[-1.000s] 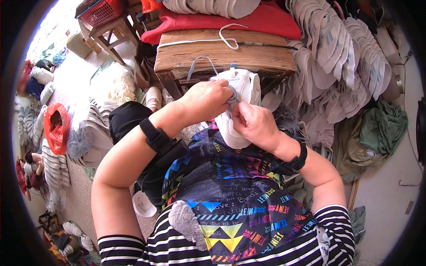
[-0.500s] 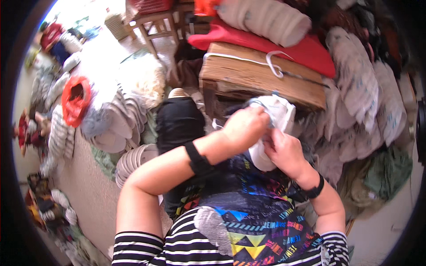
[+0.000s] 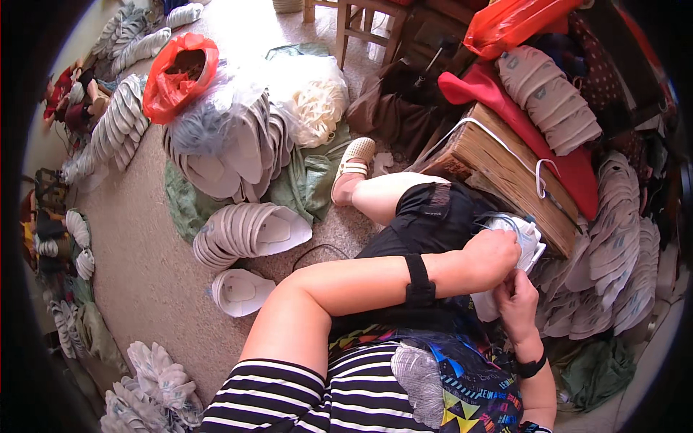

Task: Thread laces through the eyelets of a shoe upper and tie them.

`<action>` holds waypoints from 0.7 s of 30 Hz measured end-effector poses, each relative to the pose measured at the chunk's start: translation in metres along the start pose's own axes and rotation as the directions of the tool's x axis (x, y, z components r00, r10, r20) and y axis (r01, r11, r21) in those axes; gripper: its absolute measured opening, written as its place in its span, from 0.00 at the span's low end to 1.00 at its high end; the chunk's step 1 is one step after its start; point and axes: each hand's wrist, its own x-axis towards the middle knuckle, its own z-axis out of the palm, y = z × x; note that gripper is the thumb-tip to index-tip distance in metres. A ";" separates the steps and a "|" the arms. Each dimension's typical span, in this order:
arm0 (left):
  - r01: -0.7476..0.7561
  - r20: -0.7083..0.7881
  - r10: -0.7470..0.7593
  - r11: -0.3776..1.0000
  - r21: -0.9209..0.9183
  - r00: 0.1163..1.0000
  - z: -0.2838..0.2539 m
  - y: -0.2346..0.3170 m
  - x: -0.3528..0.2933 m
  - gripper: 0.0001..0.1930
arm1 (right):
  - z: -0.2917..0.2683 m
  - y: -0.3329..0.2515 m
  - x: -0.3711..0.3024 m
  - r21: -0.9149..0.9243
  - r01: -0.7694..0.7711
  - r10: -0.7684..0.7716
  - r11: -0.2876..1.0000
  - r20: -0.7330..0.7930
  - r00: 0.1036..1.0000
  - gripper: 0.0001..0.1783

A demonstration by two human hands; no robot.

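Observation:
My left hand [image 3: 492,256] is closed, with its fingertips pinched at the edge of a white shoe upper [image 3: 533,242]. Thin blue strands [image 3: 505,218] loop beside these fingers; whether they are thread or lace I cannot make out. Just below it, my right hand [image 3: 516,299] is closed on the same upper, thumb and fingers pressed together. The upper lies over my lap, close to a wooden block-like bench [image 3: 498,162], and my hands cover much of it. Both wrists carry black bands.
Nested shoe uppers [image 3: 231,231] stand on the floor at left, beside a single upper [image 3: 242,292]. Behind them are a red plastic bag [image 3: 160,97] and a bundle of cream strands [image 3: 317,105]. More stacked uppers [image 3: 613,238] hang at right; a rolled stack [image 3: 548,97] rests atop red cloth.
My view has swung left, so the bench and floor stacks appear farther right. Both hands stay on the white shoe upper, close together.

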 end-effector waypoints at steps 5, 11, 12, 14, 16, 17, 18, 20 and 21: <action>-0.010 -0.019 0.010 1.000 -0.015 1.000 0.005 0.000 -0.002 0.09 | -0.002 -0.005 -0.001 0.041 -0.026 0.027 0.999 -0.027 0.999 0.05; -0.049 -0.055 0.046 0.997 -0.056 0.997 0.010 -0.004 -0.007 0.08 | -0.001 0.005 -0.005 0.041 0.001 0.001 0.999 -0.047 0.999 0.06; -0.063 -0.046 0.061 0.996 -0.063 0.997 0.010 -0.003 -0.006 0.08 | -0.001 0.007 -0.007 0.037 -0.013 0.016 0.999 -0.059 0.998 0.06; -0.075 0.025 0.076 0.997 -0.023 0.997 0.012 -0.003 0.000 0.07 | 0.000 0.010 -0.011 -0.002 -0.025 0.025 1.000 -0.095 0.995 0.07; -0.095 0.041 0.095 0.995 0.017 0.995 0.011 -0.012 0.001 0.06 | 0.003 0.013 -0.008 -0.087 0.063 -0.074 0.994 -0.132 0.988 0.07; -0.066 0.048 0.066 0.998 0.016 0.997 0.003 -0.012 0.000 0.05 | 0.005 0.014 -0.006 -0.081 0.111 -0.121 0.990 -0.131 0.984 0.08; -0.065 0.070 0.060 0.995 0.078 0.996 0.005 -0.020 0.000 0.05 | 0.005 0.013 -0.003 -0.070 0.139 -0.147 0.988 -0.133 0.980 0.08; -0.058 0.083 0.052 0.996 0.073 0.995 -0.005 -0.022 0.004 0.05 | 0.011 0.018 -0.003 0.027 0.163 -0.156 0.986 -0.180 0.971 0.09; -0.063 0.052 0.060 0.995 0.072 0.997 -0.008 -0.022 0.007 0.07 | 0.011 0.020 -0.004 0.052 0.167 -0.154 0.985 -0.194 0.969 0.10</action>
